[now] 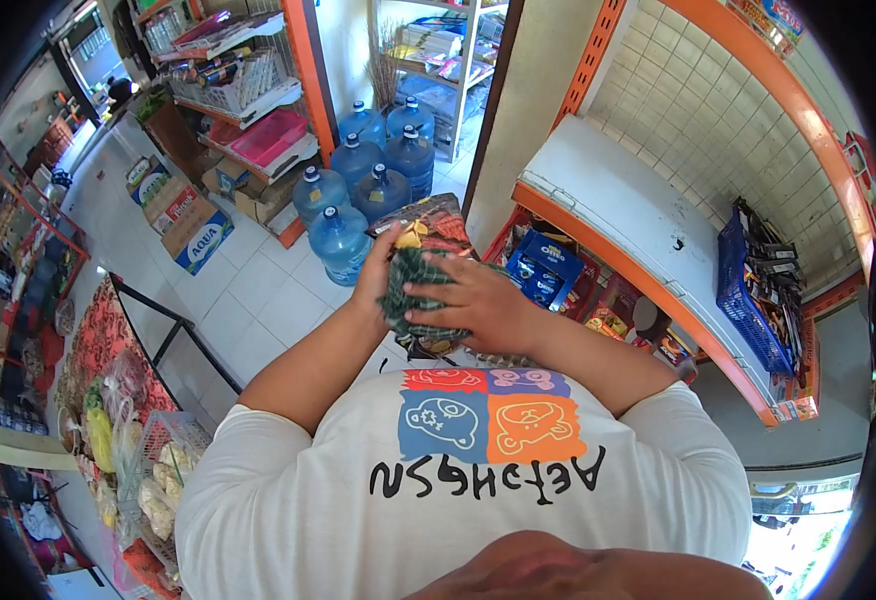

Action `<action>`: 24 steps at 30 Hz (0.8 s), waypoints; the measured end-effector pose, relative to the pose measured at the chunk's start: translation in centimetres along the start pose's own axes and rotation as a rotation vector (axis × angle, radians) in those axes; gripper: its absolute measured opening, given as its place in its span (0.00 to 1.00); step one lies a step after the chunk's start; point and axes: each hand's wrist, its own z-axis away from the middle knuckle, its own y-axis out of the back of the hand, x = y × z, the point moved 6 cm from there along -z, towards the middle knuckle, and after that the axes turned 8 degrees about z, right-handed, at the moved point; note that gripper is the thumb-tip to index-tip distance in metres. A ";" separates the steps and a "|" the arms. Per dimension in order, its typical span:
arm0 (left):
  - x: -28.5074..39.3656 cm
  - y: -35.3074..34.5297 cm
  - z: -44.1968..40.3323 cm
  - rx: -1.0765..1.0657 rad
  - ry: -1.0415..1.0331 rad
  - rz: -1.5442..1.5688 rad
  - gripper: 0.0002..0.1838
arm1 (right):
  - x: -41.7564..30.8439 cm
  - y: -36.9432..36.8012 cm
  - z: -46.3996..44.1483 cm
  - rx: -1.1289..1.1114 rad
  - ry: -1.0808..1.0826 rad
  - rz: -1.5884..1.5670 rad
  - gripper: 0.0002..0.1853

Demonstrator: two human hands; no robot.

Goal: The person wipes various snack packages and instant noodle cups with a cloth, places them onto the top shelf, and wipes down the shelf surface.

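In front of my chest I hold a snack bag (438, 218) with a dark, reddish printed face. My left hand (376, 275) grips its left edge, the fingers partly behind it. Against the near side of the bag lies a dark green patterned cloth (410, 285). My right hand (473, 305) presses on this cloth with its fingers spread over it. The lower part of the bag is hidden behind the cloth and my right hand.
Blue water gallons (340, 240) stand on the tiled floor ahead. To the right is a white shelf (618, 190) with an orange edge, bearing a blue basket (748, 290) of packets. Cardboard boxes (183, 222) lie at the left, near a plastic crate (173, 430).
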 end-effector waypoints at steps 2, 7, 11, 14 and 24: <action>0.5 0.5 -0.2 0.037 -0.092 -0.032 0.29 | -0.8 -0.2 0.4 -0.036 0.063 0.039 0.35; 1.0 0.3 0.1 0.152 -0.217 0.067 0.28 | 1.2 -1.8 3.6 0.119 0.023 0.092 0.35; 0.3 -0.5 -0.3 0.143 -0.282 -0.016 0.29 | 3.6 -1.2 4.0 0.398 -0.398 -0.064 0.37; -1.3 -0.8 -0.2 0.348 -0.309 -0.016 0.30 | 2.2 -0.5 1.9 0.356 -0.365 -0.043 0.38; 0.9 -0.3 0.0 0.198 -0.312 0.054 0.31 | 8.6 -4.3 6.4 0.648 -0.892 -0.590 0.29</action>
